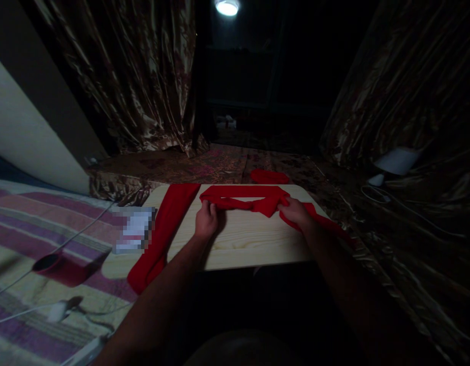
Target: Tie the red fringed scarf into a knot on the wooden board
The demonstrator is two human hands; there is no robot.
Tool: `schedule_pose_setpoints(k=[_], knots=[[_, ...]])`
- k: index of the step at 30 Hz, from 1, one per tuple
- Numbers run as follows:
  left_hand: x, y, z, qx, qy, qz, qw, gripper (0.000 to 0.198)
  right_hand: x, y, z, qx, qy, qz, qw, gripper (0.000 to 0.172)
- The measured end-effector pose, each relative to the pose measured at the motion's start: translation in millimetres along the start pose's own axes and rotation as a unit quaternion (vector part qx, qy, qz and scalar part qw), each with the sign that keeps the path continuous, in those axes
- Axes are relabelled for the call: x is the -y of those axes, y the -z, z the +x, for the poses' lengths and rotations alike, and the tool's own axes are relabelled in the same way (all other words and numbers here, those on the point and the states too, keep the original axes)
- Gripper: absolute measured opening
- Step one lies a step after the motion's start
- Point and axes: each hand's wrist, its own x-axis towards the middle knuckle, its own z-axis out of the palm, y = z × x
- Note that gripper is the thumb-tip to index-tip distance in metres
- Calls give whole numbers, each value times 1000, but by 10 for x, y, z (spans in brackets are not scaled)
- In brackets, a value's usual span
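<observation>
Both my hands grip a long strip of red cloth (242,191) above a pale wooden table (238,241). My left hand (207,218) is closed on the strip's left end, thumb and fingers pressed together. At the other side my right hand (293,209) pinches the strip, and more red cloth trails past it over the table's right edge. Between the hands the strip forms a flat loop with a twisted, folded part in front. Another red cloth band (164,234) lies across the table's left side and hangs over the front edge.
A blurred white box (133,230) sits at the table's left. A red bundle (270,177) lies beyond the back edge. Left is a striped bed (17,218) with a dark red cup-like object (61,268) and cables. A small white lamp (397,160) stands at right, near curtains.
</observation>
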Motion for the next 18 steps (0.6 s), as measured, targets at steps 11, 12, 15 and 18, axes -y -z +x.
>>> schedule_pose_setpoints(k=[11,12,15,18], knots=[[-5,18,-36,7,-40,-20,999,26,946,-493,-416,54,296,-56,952,75],[-4,19,-39,9,-47,-27,999,26,997,-558,-410,67,299,-51,951,82],[-8,24,-51,24,-62,-44,997,27,1128,-726,-374,91,309,-27,946,84],[-28,28,-57,38,-61,-61,996,24,1250,-799,-347,115,278,3,954,38]])
